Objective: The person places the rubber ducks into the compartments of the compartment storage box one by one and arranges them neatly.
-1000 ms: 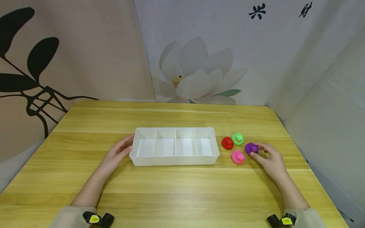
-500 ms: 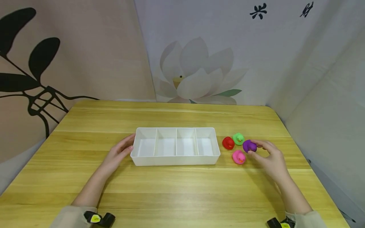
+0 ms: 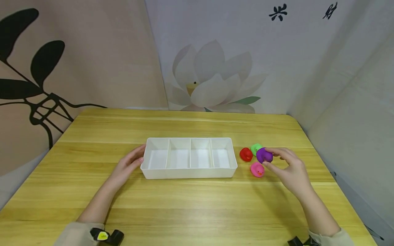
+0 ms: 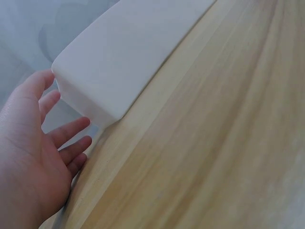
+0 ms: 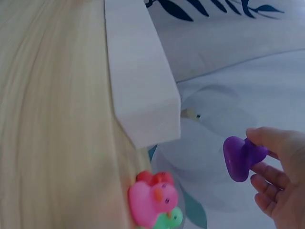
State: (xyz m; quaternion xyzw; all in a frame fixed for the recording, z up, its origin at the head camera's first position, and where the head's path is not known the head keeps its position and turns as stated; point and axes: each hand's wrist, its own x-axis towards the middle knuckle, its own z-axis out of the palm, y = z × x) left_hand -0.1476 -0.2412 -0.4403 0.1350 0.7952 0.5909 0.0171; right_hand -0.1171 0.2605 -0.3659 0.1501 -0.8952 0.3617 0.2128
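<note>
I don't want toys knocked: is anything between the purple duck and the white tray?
Low down, yes: the red duck sits on the table between the purple duck and the white tray, the green duck beside it. The right hand holds the purple duck raised; above them nothing visible intervenes.

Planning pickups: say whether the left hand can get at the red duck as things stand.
Probably not directly: the white tray lies lengthwise between the left hand and the red duck.

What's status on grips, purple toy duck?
Right grip pinching purple toy duck, airborne. Left grip at left end of white divided tray. Red toy duck, pink toy duck, green toy duck between duck and tray.
</note>
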